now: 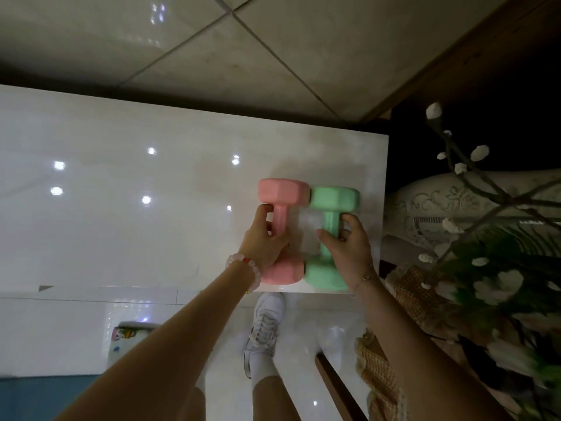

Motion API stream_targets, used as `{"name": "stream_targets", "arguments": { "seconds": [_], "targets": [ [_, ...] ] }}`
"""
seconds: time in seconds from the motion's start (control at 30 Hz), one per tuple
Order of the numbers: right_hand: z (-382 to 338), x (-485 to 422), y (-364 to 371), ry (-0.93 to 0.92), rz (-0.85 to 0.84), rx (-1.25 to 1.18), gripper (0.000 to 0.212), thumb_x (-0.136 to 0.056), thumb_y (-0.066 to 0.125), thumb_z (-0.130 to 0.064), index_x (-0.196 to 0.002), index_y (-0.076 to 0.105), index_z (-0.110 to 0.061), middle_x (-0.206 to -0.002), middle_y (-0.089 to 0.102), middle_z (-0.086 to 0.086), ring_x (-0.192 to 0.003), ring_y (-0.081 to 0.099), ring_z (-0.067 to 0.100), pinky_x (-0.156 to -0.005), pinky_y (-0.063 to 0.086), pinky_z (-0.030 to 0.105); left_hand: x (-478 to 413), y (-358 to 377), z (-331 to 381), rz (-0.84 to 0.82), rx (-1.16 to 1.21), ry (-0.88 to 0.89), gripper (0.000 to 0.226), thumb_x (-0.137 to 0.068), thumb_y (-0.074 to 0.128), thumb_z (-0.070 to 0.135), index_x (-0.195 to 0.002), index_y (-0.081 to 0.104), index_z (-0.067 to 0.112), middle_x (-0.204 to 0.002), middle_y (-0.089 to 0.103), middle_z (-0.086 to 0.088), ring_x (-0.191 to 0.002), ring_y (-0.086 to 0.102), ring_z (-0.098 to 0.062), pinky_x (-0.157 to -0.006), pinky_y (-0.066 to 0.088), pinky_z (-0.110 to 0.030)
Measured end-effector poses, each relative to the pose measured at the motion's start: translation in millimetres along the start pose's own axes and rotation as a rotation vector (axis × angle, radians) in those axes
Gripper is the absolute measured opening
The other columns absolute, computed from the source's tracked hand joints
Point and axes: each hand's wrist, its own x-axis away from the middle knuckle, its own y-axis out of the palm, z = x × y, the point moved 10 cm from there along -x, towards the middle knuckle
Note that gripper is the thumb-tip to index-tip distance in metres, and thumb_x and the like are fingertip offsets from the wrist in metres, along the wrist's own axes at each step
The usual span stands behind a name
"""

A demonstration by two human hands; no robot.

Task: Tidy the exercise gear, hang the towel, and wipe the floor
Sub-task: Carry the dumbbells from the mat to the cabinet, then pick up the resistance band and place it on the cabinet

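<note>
Dumbbells, pink (280, 214) and green (329, 226), lie touching side by side at the white table's (121, 238) right edge. My left hand (264, 238) and right hand (349, 244) curl round the narrow handles, seemingly gripping. Dense, rigid, probably matte-coated: handles give the surest hold.

Glossy white tabletop (121, 177) reflecting ceiling lights; grey tiled floor (212, 56) lying beyond; flowering branches (473, 165) leaning in at right.
</note>
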Motion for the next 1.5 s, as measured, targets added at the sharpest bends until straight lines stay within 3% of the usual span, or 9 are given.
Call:
{"name": "stream_targets", "arguments": {
  "seconds": [0.2,0.33,0.47,0.6,0.77,1.0,1.13,1.27,1.5],
  "targets": [
    [0,4,1,0.016,-0.015,0.067,0.04,-0.08,0.068,-0.017,-0.116,0.052,-0.021,-0.095,0.063,-0.003,-0.091,0.063,0.021,-0.078,0.051,0.034,0,-2,0,-0.015,-0.074,0.004,0.037,-0.088,0.06,0.02,-0.121,0.042,0.023,-0.105,0.063,-0.009,-0.089,0.063,-0.027,-0.076,0.052,-0.037],
    [-12,13,-5,-0.008,0.029,0.195,0.043,-0.081,0.066,-0.017,-0.121,0.052,-0.018,-0.103,0.06,-0.004,-0.098,0.061,0.021,-0.085,0.05,0.035,3,-3,6,-0.047,-0.267,0.041,0.047,-0.09,0.058,0.026,-0.132,0.038,0.019,-0.112,0.062,-0.009,-0.095,0.061,-0.028,-0.081,0.049,-0.035],
    [-40,33,-13,-0.103,0.114,0.347,0.046,-0.081,0.065,-0.016,-0.124,0.05,-0.012,-0.12,0.057,0.008,-0.108,0.057,0.025,-0.091,0.047,0.04,16,-20,11,-0.044,-0.314,0.024,0.054,-0.09,0.058,0.027,-0.137,0.034,0.018,-0.121,0.06,-0.008,-0.103,0.06,-0.028,-0.087,0.05,-0.039],
    [-86,68,-6,-0.21,0.115,0.495,0.049,-0.085,0.06,-0.017,-0.131,0.045,-0.012,-0.129,0.049,0.01,-0.117,0.051,0.026,-0.095,0.043,0.037,50,-60,37,0.029,-0.51,0.151,0.05,-0.091,0.056,0.032,-0.136,0.037,0.018,-0.122,0.06,-0.005,-0.103,0.06,-0.023,-0.087,0.048,-0.035],
    [-171,139,17,-0.408,0.058,0.528,0.052,-0.086,0.059,-0.019,-0.135,0.04,-0.017,-0.135,0.046,0.004,-0.122,0.046,0.02,-0.096,0.036,0.027,132,-123,96,0.207,-0.795,0.411,0.049,-0.092,0.05,0.038,-0.136,0.037,0.021,-0.126,0.057,0.002,-0.107,0.057,-0.02,-0.086,0.048,-0.036],
    [-288,261,25,-0.67,0.065,0.555,0.054,-0.085,0.061,-0.023,-0.135,0.042,-0.014,-0.13,0.048,0.004,-0.117,0.047,0.018,-0.095,0.036,0.024,280,-197,180,0.427,-1.128,0.688,0.054,-0.087,0.038,0.043,-0.123,0.055,0.007,-0.107,0.067,-0.012,-0.088,0.065,-0.033,-0.077,0.051,-0.042],
    [-344,326,18,-0.772,0.043,0.646,0.055,-0.087,0.056,-0.03,-0.137,0.038,-0.018,-0.138,0.042,0.0,-0.125,0.038,0.015,-0.098,0.027,0.019,364,-234,227,0.574,-1.158,0.754,0.051,-0.086,0.042,0.041,-0.122,0.057,0.007,-0.11,0.065,-0.01,-0.093,0.062,-0.032,-0.081,0.048,-0.041],
    [-401,392,-3,-0.894,0.078,0.69,0.058,-0.084,0.043,-0.045,-0.133,0.043,-0.014,-0.135,0.046,0.005,-0.124,0.04,0.018,-0.101,0.03,0.024,447,-263,265,0.666,-1.139,0.791,0.052,-0.087,0.042,0.042,-0.122,0.057,0.006,-0.112,0.065,-0.01,-0.095,0.062,-0.032,-0.081,0.049,-0.042],
    [-465,483,-40,-1.055,0.157,0.581,0.053,-0.084,0.05,-0.039,-0.13,0.045,-0.013,-0.131,0.05,0.005,-0.121,0.038,0.012,-0.102,0.023,0.015,559,-286,318,0.859,-1.136,0.88,0.053,-0.086,0.042,0.045,-0.12,0.058,0.008,-0.11,0.065,-0.009,-0.096,0.062,-0.03,-0.082,0.048,-0.041]
  ]
}}
